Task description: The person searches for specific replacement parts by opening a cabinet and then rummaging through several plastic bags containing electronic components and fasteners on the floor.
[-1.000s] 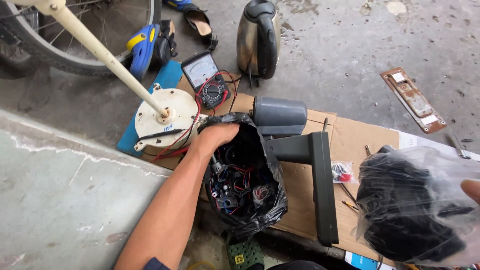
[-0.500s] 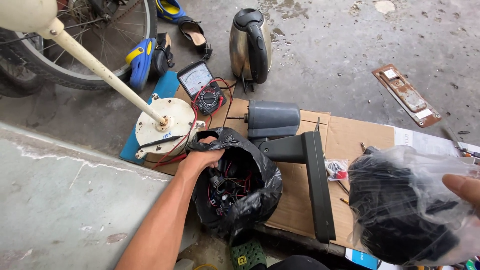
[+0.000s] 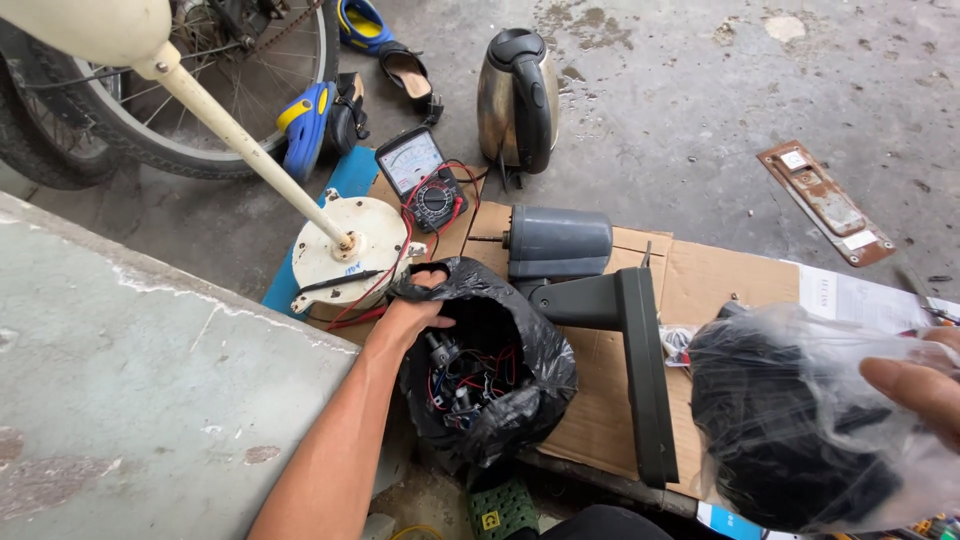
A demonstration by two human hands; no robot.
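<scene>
My left hand (image 3: pixel 418 308) grips the rim of a black plastic bag (image 3: pixel 520 395) and holds it open. Inside the bag lie small black parts with red and blue wires (image 3: pixel 462 378). My right hand (image 3: pixel 918 388) at the right edge holds a clear plastic bag (image 3: pixel 800 430) filled with dark parts. Between the two bags a dark grey fan body (image 3: pixel 585 270) lies on a sheet of cardboard (image 3: pixel 720 280).
A cream fan stand with its round base (image 3: pixel 345 250) leans at the left. A multimeter (image 3: pixel 425 178), a steel kettle (image 3: pixel 515 98), sandals (image 3: pixel 405 68), a bicycle wheel (image 3: pixel 215 95) and a rusty metal strip (image 3: pixel 825 203) lie on the concrete floor. A concrete ledge (image 3: pixel 130 380) runs along the left.
My left hand has shifted on the black bag's rim and spread it wider, showing the wired parts. The view has tilted slightly; the clear bag stays in my right hand.
</scene>
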